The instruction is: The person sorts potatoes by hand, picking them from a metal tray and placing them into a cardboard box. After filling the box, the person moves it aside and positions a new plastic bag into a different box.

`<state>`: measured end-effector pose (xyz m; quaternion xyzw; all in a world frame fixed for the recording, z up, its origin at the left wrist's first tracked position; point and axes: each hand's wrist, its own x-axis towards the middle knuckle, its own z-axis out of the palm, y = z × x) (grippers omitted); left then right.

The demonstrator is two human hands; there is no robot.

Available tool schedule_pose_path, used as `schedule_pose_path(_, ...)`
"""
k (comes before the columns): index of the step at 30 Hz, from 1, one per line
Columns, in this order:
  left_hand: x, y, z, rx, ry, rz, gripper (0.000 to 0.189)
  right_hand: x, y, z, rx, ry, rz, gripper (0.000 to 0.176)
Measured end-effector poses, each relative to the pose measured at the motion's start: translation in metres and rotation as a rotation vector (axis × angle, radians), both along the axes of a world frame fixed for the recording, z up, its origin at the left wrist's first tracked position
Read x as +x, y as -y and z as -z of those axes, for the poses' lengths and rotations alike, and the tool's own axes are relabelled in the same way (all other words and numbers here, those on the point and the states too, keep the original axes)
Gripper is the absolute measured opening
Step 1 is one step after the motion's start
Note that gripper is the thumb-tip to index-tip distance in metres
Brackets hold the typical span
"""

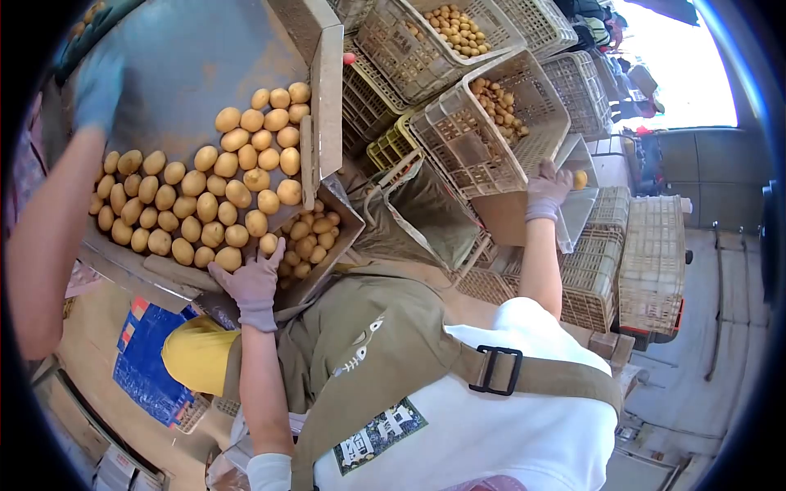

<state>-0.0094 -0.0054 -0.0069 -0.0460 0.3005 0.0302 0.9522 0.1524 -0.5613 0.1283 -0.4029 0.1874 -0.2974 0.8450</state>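
My left hand (248, 285), in a pale mauve glove, is at the edge of a metal sorting table (192, 53). Its fingers are spread against the nearest potatoes (228, 259), with no firm grip visible. Many round yellow potatoes lie in a layer across the table's lower part. Out to the right, my gloved right hand (548, 193) is stretched over a pale bin (583, 151), its fingers apart. A single potato (580, 179) shows just beyond its fingertips, separate from the hand. Close to my left hand, a box (348, 214) holds more potatoes (309, 243).
A co-worker's blue-gloved hand (100, 86) is over the table's left side, blurred. Plastic crates with potatoes (495, 106) stand stacked beyond the table. A large open bag (430, 217) sits between table and crates. More stacked crates (651, 254) are at right.
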Motion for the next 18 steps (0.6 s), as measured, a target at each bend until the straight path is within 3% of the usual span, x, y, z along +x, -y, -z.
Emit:
schedule_pose_path(1, -0.001, 0.001, 0.001, 0.028, 0.031, 0.003, 0.096, 0.002, -0.005, 0.005, -0.027, -0.018, -0.034, 0.023)
schedule_pose_path(2, -0.004, 0.0, 0.003, 0.059, 0.058, -0.004, 0.095, 0.01, -0.018, 0.019, 0.007, 0.029, -0.275, 0.02)
schedule_pose_path(3, -0.004, 0.0, 0.002, -0.02, -0.027, -0.027, 0.092, 0.014, -0.068, 0.018, -0.134, -0.081, -0.286, 0.022)
schedule_pose_path(5, 0.0, 0.006, -0.013, 0.058, -0.112, -0.044, 0.089, 0.01, -0.186, 0.007, -0.473, -0.199, -0.445, 0.031)
schedule_pose_path(6, -0.005, 0.002, 0.002, -0.012, 0.034, -0.028, 0.085, 0.003, -0.236, 0.009, -0.673, -0.192, -0.585, 0.036)
schedule_pose_path(8, -0.004, 0.004, 0.0, 0.031, -0.017, -0.031, 0.085, -0.014, -0.31, 0.005, -1.405, 0.156, -0.863, 0.045)
schedule_pose_path(10, -0.005, 0.002, 0.008, -0.006, -0.063, -0.02, 0.091, -0.018, -0.366, 0.002, -1.903, 0.636, -0.939, 0.051)
schedule_pose_path(12, -0.003, 0.004, 0.002, 0.09, -0.105, -0.014, 0.094, -0.031, -0.4, 0.026, -1.965, 0.567, -1.028, 0.053)
schedule_pose_path(14, -0.004, 0.002, 0.006, 0.083, -0.142, -0.002, 0.095, -0.029, -0.404, 0.048, -2.348, 0.503, -1.057, 0.051)
schedule_pose_path(15, -0.006, 0.001, 0.007, 0.169, -0.078, 0.028, 0.096, -0.025, -0.411, 0.06, -2.336, 0.475, -1.074, 0.04)
schedule_pose_path(16, -0.006, 0.001, 0.005, 0.161, -0.094, 0.002, 0.092, -0.016, -0.426, 0.05, -2.189, 0.298, -1.289, 0.028)
schedule_pose_path(18, -0.003, 0.003, 0.002, 0.148, -0.119, -0.038, 0.083, -0.004, -0.455, 0.046, -2.026, 0.487, -1.114, 0.02)
